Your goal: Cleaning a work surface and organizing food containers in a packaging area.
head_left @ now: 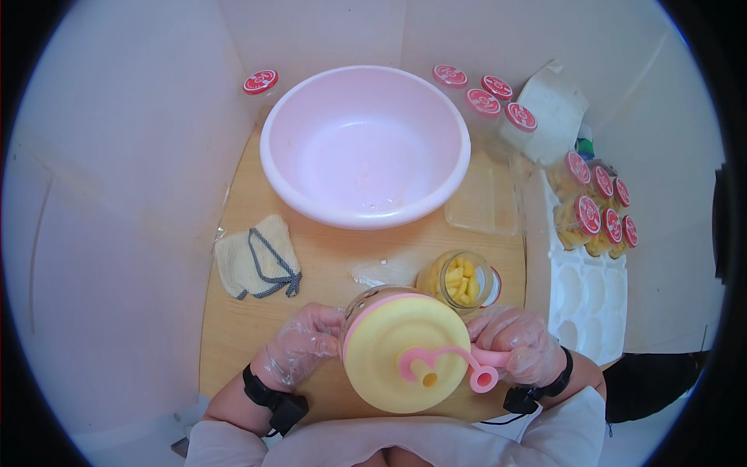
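Observation:
Close to my body I hold a lidded jug (401,327) between both hands. Its round lid is pale yellow, with a short spout and a pink strap ending in a ring-shaped cap that hangs off the spout. My left hand (305,342), in a clear plastic glove, is closed against the jug's left side. On the right, my gloved right hand (521,342) grips the jug's pink handle. Just beyond the jug stands an uncovered glass jar (457,282) of yellow fruit pieces, with a red-rimmed lid (492,286) beside it. The jug's contents are hidden.
A large pink basin (366,210) stands at the back. To the left lies a folded cream cloth (257,257) with a dark checked edge. Red-lidded jars (576,222) of fruit sit in a white moulded tray (587,300) at right; more red-lidded jars (484,102) stand behind, near a clear shallow container (482,206).

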`<state>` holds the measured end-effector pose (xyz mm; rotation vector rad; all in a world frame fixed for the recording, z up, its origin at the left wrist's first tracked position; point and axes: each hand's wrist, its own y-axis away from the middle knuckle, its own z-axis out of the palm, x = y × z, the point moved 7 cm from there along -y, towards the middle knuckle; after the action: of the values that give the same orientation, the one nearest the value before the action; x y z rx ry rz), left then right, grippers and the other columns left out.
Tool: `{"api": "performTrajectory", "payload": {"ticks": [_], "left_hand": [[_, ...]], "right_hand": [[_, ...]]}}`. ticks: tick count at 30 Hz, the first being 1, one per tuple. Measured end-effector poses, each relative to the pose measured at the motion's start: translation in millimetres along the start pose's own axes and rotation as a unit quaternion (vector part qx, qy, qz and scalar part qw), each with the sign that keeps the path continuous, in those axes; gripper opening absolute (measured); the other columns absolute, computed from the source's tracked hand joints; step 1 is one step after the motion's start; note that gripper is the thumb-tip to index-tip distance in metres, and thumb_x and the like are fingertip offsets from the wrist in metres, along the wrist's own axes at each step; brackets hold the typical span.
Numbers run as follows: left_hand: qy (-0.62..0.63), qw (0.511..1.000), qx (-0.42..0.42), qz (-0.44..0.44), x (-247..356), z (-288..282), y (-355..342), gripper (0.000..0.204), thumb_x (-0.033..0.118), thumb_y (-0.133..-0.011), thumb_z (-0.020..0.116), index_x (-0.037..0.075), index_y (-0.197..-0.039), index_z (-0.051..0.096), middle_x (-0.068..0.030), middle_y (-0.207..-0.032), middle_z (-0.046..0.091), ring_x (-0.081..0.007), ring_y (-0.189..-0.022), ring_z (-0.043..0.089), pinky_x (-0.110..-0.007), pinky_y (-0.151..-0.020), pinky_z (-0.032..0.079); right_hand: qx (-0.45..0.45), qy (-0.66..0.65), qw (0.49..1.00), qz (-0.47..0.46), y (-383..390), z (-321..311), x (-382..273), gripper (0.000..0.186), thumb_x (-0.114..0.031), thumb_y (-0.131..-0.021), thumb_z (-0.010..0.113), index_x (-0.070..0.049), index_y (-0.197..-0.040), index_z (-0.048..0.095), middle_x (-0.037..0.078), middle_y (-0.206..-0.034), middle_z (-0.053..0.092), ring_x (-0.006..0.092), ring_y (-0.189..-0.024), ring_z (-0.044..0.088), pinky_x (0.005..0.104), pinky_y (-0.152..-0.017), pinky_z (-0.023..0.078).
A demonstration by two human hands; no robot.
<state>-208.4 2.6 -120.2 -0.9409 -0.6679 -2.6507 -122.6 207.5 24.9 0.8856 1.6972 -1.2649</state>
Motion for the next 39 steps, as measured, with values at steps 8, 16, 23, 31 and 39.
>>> {"api": "performTrajectory", "payload": {"ticks": [8,16,23,31,39], "left_hand": [[-0.005,1.000,-0.001,0.003,-1,-1,-1,0.045,0.022,-0.076,0.080,-0.005,-0.109,0.067,-0.0104,-0.101,0.072,-0.0160,-0.091,0.068,-0.027,-0.083,0.050],[0.002,1.000,-0.008,0.005,-6,-7,0,0.047,0.022,-0.074,0.082,-0.006,-0.109,0.066,-0.0101,-0.100,0.072,-0.0154,-0.090,0.068,-0.027,-0.082,0.050],[0.021,0.999,-0.025,0.014,1,0,0,0.052,0.024,-0.074,0.083,-0.007,-0.112,0.066,-0.0087,-0.097,0.072,-0.0137,-0.086,0.067,-0.025,-0.080,0.049],[0.079,0.996,-0.044,-0.008,-4,-2,1,0.062,0.017,-0.067,0.087,-0.010,-0.118,0.063,-0.0097,-0.107,0.069,-0.0150,-0.098,0.062,-0.028,-0.086,0.046],[0.153,0.988,-0.007,-0.025,-4,-2,0,0.056,0.005,-0.065,0.085,-0.012,-0.115,0.064,-0.0159,-0.107,0.070,-0.0207,-0.095,0.065,-0.033,-0.085,0.049]], "right_hand": [[-0.015,-0.033,0.999,-0.001,-3,-2,-3,0.022,0.014,-0.085,0.061,0.003,-0.068,0.051,0.007,-0.055,0.043,0.0284,-0.048,0.053,0.0399,-0.057,0.053],[-0.007,-0.048,0.998,0.038,-5,-1,2,0.040,0.015,-0.084,0.060,0.000,-0.056,0.036,0.009,-0.051,0.039,0.0296,-0.046,0.049,0.0396,-0.060,0.054],[-0.017,-0.085,0.995,0.051,0,0,10,0.039,0.008,-0.086,0.060,-0.003,-0.056,0.038,0.008,-0.052,0.043,0.0294,-0.047,0.051,0.0404,-0.066,0.057],[-0.087,-0.124,0.988,-0.035,-5,2,8,0.041,-0.026,-0.090,0.066,-0.008,-0.056,0.053,0.008,-0.057,0.055,0.0278,-0.052,0.056,0.0364,-0.060,0.054],[-0.105,-0.098,0.983,-0.113,-12,1,-1,0.034,-0.012,-0.084,0.070,-0.014,-0.057,0.049,0.003,-0.055,0.050,0.0194,-0.048,0.052,0.0333,-0.067,0.057]]}}
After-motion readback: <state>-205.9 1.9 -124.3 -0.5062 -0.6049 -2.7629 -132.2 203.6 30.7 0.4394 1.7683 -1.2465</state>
